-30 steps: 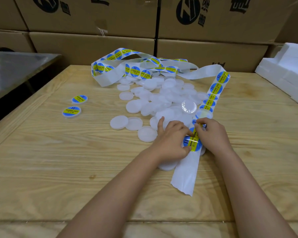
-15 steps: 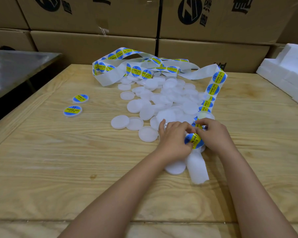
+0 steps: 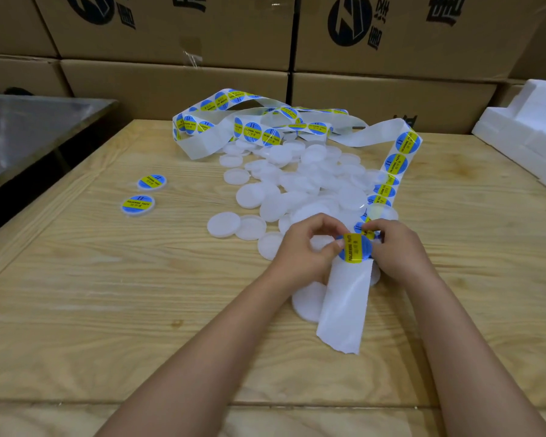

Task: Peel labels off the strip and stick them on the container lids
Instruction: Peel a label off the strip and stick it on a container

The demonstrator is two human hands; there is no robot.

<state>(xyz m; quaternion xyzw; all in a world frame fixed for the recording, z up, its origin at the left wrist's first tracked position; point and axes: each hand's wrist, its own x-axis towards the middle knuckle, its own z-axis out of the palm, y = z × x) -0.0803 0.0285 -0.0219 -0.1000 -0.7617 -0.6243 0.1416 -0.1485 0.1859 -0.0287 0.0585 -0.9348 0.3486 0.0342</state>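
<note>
Backing tail (image 3: 344, 307) now runs longer and straighter toward the person than half a second back, draped across one white lid (image 3: 306, 302). Around the work: a heap of blank lids (image 3: 316, 181) mid-desk, with the strip (image 3: 394, 164) looping over it from the far side. Two labelled lids (image 3: 152, 182) sit well apart on the left. Cardboard boxes (image 3: 171, 80) wall the back, foam blocks (image 3: 530, 130) lie on the right and a metal surface (image 3: 35, 127) on the left of the wooden desk (image 3: 108, 294). Both forearms reach in, wrists close together. The left hand (image 3: 306, 250) has its grip pinching the left edge of the blue-and-yellow label (image 3: 355, 249). The right hand (image 3: 397, 250) has its grip clenched on the strip at the label's right edge.
</note>
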